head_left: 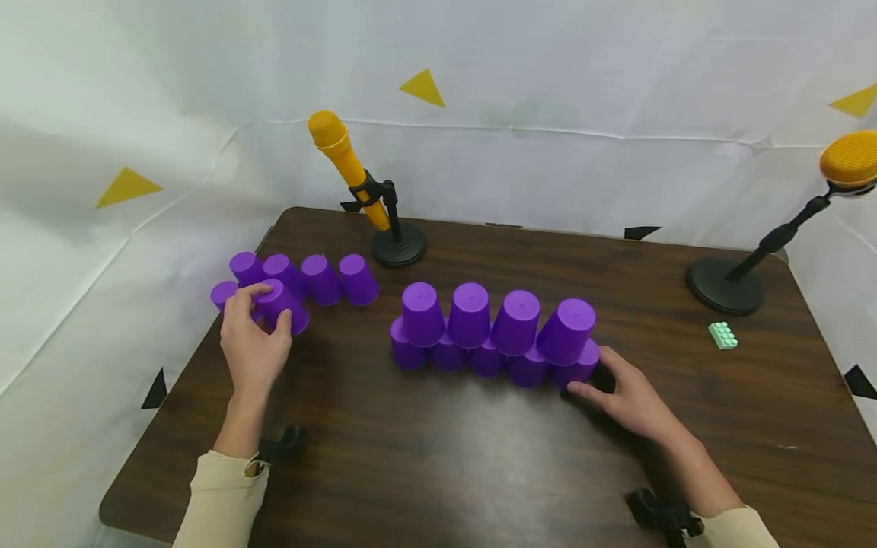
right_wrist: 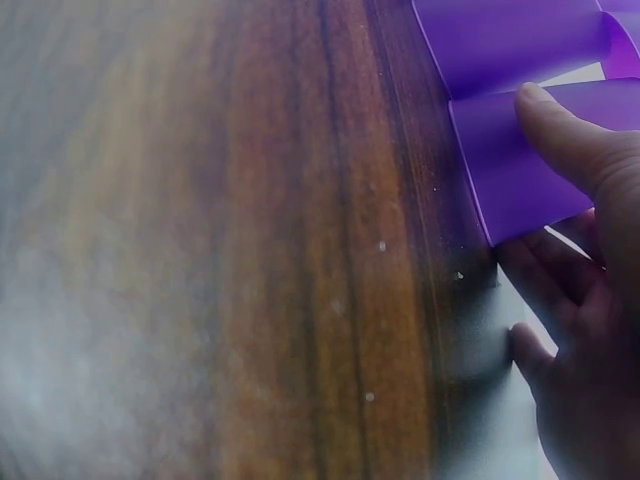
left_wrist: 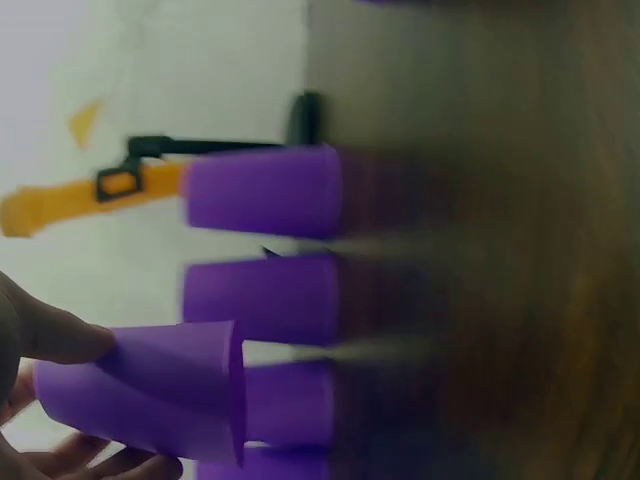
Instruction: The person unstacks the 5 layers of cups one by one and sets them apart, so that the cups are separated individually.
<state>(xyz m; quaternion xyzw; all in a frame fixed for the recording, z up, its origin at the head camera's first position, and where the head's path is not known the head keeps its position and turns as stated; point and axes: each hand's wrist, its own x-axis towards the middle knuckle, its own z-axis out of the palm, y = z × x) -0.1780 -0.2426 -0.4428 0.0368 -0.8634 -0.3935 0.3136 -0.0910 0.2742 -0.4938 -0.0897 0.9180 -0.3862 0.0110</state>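
Observation:
My left hand [head_left: 255, 346] grips an upside-down purple cup [head_left: 281, 304] between thumb and fingers; the left wrist view shows this held cup [left_wrist: 150, 390] raised off the table. Several more upside-down purple cups [head_left: 322, 280] stand close behind and beside it. Mid-table is a two-level stack: a bottom row of several purple cups [head_left: 448, 354], with several more purple cups [head_left: 470, 313] bridging them on top. At that row's right end my right hand [head_left: 630, 399] holds the last bottom cup [right_wrist: 540, 165], thumb on the near side, fingers round the far side.
A yellow microphone [head_left: 349, 164] on a black stand rises at the back left. Another yellow-headed microphone [head_left: 849, 160] stands at the right, its black base [head_left: 726, 286] near a mint-green toy brick [head_left: 722, 336]. White sheeting [head_left: 534, 183] hangs behind the dark wooden table [head_left: 438, 457].

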